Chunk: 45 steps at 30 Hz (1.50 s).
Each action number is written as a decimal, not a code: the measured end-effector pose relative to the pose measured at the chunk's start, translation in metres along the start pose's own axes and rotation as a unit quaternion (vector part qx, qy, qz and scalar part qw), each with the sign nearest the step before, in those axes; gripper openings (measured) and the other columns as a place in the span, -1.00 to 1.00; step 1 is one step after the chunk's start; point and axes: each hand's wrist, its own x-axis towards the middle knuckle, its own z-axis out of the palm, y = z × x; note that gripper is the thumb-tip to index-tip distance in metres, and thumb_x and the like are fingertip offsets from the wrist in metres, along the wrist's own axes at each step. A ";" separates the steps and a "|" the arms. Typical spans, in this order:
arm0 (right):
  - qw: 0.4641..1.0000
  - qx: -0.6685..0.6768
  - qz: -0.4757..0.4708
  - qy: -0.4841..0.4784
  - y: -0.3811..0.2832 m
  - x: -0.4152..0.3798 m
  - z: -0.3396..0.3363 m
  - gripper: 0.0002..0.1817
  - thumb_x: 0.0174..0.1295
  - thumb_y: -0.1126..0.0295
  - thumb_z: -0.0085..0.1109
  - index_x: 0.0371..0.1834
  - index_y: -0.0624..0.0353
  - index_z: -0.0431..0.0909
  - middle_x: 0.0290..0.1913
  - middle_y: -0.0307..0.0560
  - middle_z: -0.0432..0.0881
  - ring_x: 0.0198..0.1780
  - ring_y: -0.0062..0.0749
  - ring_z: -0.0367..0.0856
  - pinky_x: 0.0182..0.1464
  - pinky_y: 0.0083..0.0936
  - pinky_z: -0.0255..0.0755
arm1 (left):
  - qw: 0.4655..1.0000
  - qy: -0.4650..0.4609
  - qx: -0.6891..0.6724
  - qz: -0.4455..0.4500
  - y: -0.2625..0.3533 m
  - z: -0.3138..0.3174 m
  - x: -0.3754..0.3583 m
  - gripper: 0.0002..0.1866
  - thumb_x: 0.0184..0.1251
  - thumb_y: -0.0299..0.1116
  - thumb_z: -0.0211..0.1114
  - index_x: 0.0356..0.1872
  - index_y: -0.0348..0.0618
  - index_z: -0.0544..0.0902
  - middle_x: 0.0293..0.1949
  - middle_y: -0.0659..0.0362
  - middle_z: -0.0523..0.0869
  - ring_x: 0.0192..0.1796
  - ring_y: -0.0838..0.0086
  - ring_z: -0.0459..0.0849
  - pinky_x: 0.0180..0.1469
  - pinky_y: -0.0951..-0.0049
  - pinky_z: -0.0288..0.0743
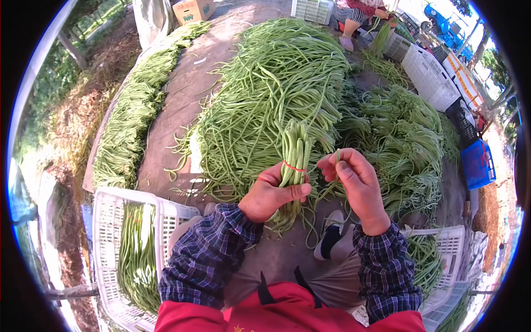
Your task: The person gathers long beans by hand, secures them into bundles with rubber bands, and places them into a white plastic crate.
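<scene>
My left hand (pixel 268 195) is wrapped round a bundle of long green beans (pixel 296 146), held upright in front of me. A red band (pixel 294 167) circles the bundle just above my thumb, and the beans' lower ends hang below the hand. To the right, my right hand (pixel 358 185) pinches a single long bean (pixel 338 157) between thumb and fingers, apart from the bundle. Behind both hands spreads a large heap of loose long beans (pixel 271 72).
White crates (pixel 180 210) with long beans stand at my left and right (pixel 451 249). Bundled beans (pixel 130 110) line the left side. More beans (pixel 404 138) lie at right, near a blue crate (pixel 478 163). Another person (pixel 354 22) sits at the back, beside crates.
</scene>
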 end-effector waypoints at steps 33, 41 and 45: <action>0.998 -0.031 -0.024 -0.052 -0.021 -0.008 0.024 -0.89 0.20 0.48 0.18 -0.29 0.32 0.55 -0.43 -0.20 0.58 -0.37 -0.69 0.49 -0.32 -0.66 0.41 | 0.988 -0.044 -0.080 0.123 0.003 -0.010 0.003 -0.41 0.14 0.04 0.31 0.04 -0.19 0.45 -0.14 0.12 0.48 -0.09 0.38 0.49 0.00 0.34 0.40; 0.996 -0.074 0.009 -0.044 -0.021 -0.009 0.023 -0.86 0.15 0.47 0.20 -0.36 0.36 0.57 -0.53 -0.09 0.58 -0.48 -0.62 0.50 -0.42 -0.58 0.38 | 0.989 -0.041 -0.024 0.139 0.005 -0.014 0.004 -0.39 0.11 -0.08 0.37 0.12 -0.23 0.47 -0.10 0.09 0.59 0.00 0.32 0.53 0.09 0.30 0.38; 0.996 -0.090 -0.012 -0.028 -0.018 -0.009 0.024 -0.86 0.12 0.46 0.21 -0.38 0.35 0.57 -0.56 -0.03 0.56 -0.53 -0.59 0.49 -0.46 -0.56 0.36 | 0.990 -0.031 -0.009 0.135 0.008 -0.009 0.004 -0.42 0.10 -0.12 0.40 0.10 -0.21 0.49 -0.07 0.08 0.60 0.01 0.34 0.54 0.12 0.30 0.37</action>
